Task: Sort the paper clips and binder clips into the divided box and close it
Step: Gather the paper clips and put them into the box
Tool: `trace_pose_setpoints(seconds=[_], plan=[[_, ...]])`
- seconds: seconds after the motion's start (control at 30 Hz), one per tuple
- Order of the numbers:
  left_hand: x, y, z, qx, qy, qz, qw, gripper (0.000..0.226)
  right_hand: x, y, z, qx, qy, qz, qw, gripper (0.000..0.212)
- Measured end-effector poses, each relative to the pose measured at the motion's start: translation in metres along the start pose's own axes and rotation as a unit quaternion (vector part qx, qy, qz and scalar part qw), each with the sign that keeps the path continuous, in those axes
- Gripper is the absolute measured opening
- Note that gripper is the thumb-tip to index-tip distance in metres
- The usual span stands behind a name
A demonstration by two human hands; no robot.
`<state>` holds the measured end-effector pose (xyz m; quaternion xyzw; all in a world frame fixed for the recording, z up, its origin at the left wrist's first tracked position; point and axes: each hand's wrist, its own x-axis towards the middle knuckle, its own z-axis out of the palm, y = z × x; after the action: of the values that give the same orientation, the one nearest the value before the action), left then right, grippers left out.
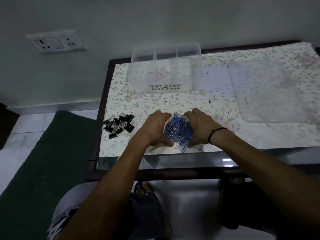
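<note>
Paper clips (178,129) cupped near the divided box (166,68).
Hands (156,129) (201,127) curl round the loose, slippery heap; scooping from beneath seems best.

Home: floral table cover (155,104), rug (43,153), wall sockets (57,42).

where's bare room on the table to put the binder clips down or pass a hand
Bare cloth lies between the divided box and the hands, and between the box and the clear lid. The near edge is crowded: the binder clips sit at the left, and the left hand and right hand cup the paper clips.
</note>
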<state>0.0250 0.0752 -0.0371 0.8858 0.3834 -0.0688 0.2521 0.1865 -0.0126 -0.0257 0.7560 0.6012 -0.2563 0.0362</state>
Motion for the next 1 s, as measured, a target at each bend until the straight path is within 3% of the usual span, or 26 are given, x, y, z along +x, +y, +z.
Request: trace_pose_setpoints(seconds=[0.1, 0.2, 0.4, 0.53, 0.77, 1.0], plan=[[0.007, 0.001, -0.003, -0.007, -0.042, -0.010, 0.999, 0.139, 0.005, -0.001, -0.004, -0.012, -0.030, 0.016, 0.999, 0.136], [0.018, 0.008, -0.010, 0.002, -0.071, -0.004, 0.998, 0.142, 0.012, -0.004, -0.012, -0.048, -0.063, 0.013, 0.997, 0.145], [0.028, 0.015, -0.009, 0.013, -0.078, 0.020, 0.997, 0.122, 0.014, -0.009, -0.015, -0.062, -0.063, -0.025, 0.996, 0.117], [0.028, 0.015, -0.003, 0.026, -0.050, 0.037, 0.998, 0.109, 0.016, -0.006, -0.010, -0.039, -0.050, -0.040, 0.997, 0.108], [0.029, 0.017, -0.002, 0.016, 0.015, 0.044, 0.999, 0.069, 0.023, -0.008, -0.002, 0.034, -0.005, -0.026, 0.999, 0.075], [0.026, 0.020, -0.004, 0.013, 0.015, 0.034, 0.999, 0.064, 0.026, -0.007, -0.002, 0.024, 0.012, -0.019, 0.999, 0.063]])
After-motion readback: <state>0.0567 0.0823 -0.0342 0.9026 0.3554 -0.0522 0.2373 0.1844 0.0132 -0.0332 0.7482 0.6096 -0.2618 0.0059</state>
